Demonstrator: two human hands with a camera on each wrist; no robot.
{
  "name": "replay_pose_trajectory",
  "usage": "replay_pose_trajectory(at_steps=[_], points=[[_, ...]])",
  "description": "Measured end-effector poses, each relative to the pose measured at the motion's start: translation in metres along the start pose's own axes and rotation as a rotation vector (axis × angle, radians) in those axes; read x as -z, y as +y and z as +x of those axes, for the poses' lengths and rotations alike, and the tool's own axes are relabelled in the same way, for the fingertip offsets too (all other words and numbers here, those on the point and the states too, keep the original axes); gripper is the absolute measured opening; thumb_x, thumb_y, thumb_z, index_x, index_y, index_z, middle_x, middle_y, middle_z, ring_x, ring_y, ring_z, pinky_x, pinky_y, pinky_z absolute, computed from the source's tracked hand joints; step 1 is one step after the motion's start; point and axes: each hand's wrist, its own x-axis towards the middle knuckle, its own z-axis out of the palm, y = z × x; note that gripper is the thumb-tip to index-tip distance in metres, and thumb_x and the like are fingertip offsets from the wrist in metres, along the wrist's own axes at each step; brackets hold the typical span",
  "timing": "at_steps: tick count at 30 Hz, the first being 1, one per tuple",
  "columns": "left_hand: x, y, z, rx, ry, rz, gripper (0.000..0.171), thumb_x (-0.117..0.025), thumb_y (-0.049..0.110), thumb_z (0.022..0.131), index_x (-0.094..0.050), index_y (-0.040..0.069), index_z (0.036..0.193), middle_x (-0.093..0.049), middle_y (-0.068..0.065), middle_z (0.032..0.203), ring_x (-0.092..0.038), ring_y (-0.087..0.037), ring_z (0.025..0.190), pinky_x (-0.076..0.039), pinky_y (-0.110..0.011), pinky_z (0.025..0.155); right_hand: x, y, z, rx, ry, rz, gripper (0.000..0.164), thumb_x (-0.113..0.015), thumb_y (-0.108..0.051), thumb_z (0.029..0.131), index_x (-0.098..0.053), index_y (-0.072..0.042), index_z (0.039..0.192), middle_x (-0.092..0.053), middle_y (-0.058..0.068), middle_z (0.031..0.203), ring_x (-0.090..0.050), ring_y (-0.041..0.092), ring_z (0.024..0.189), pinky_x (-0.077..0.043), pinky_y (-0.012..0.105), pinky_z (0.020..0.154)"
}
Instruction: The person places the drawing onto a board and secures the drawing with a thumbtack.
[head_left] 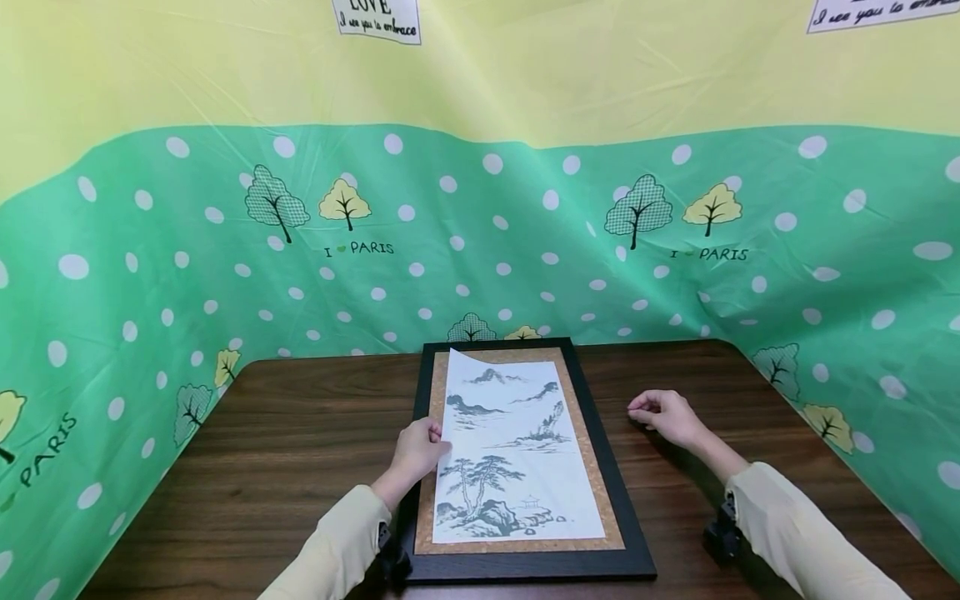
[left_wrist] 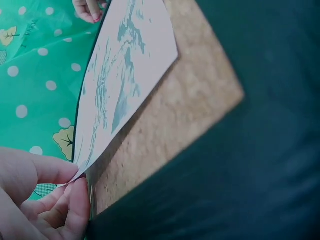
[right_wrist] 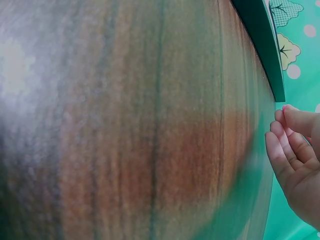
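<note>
A: State the position of the paper sheet.

B: The paper sheet, printed with an ink landscape, lies face up on the cork backing of a black frame. The frame lies flat on the dark wooden worktop, centred near its front edge.

A: Left hand?

B: Its grip is clamped on the sheet's left edge, about halfway along. The left wrist view shows thumb and fingers pinching that edge, with the sheet raised off the cork on that side. The far left corner also curls up.

A: Right hand?

B: It rests on the worktop to the right of the frame, apart from it and clear of the sheet. Its fingers are loosely curled and hold nothing.

A: Surroundings?

B: A green polka-dot cloth with tree motifs stands behind and beside the worktop.
</note>
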Motion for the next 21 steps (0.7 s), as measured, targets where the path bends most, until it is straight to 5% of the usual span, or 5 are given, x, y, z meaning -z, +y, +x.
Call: replay_pose_trajectory(at_steps=[9, 14, 21], points=[[0.008, 0.002, 0.000, 0.034, -0.002, 0.011, 0.023, -0.067, 0.001, 0.076, -0.056, -0.005, 0.094, -0.055, -0.006, 0.074, -0.051, -0.012, 0.054, -0.047, -0.024, 0.046, 0.001, -0.003, 0.001, 0.025, -0.022, 0.007, 0.010, -0.058, -0.005, 0.088, -0.063, 0.004, 0.090, -0.061, 0.010, 0.079, -0.056, 0.018, 0.065, -0.048, 0.027, 0.055], [0.024, -0.007, 0.005, -0.033, 0.029, 0.068, 0.028, -0.068, 0.005, 0.077, -0.057, -0.006, 0.101, -0.061, -0.011, 0.084, -0.056, -0.017, 0.065, -0.048, -0.029, 0.058, 0.005, -0.005, 0.001, 0.030, -0.070, 0.027, 0.011, -0.057, -0.006, 0.088, -0.062, 0.004, 0.090, -0.060, 0.011, 0.079, -0.055, 0.019, 0.065, -0.049, 0.028, 0.056], [0.045, -0.030, 0.012, -0.112, -0.010, 0.182, 0.037, -0.072, 0.014, 0.075, -0.060, -0.002, 0.106, -0.060, -0.012, 0.098, -0.057, -0.023, 0.082, -0.046, -0.038, 0.071, 0.013, -0.014, 0.007, 0.052, -0.098, 0.013, 0.012, -0.056, -0.004, 0.088, -0.061, 0.007, 0.092, -0.060, 0.016, 0.081, -0.054, 0.025, 0.069, -0.050, 0.033, 0.059]])
